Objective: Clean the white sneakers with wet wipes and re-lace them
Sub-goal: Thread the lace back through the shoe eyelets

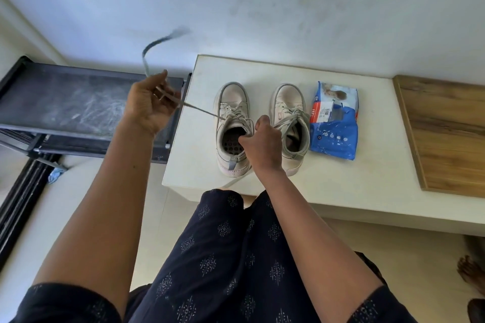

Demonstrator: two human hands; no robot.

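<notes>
Two worn white sneakers stand side by side on a white table [341, 173], toes pointing away from me. My left hand [148, 103] is raised off to the left of the left sneaker [231, 102] and grips its grey lace [202, 110], which runs taut from the eyelets to my fingers; the loose end whips up behind the hand. My right hand [262, 141] pinches the collar of that same shoe at its right side. The right sneaker [288, 99] is still laced. A blue wet-wipes pack [333, 136] lies just right of the shoes.
A dark metal rack [65, 105] stands left of the table, touching its edge. A wooden board [451, 136] lies on the table's right end. A pale wall rises behind. My dark patterned clothing fills the lower view, and a blue cloth [55, 174] lies on the floor.
</notes>
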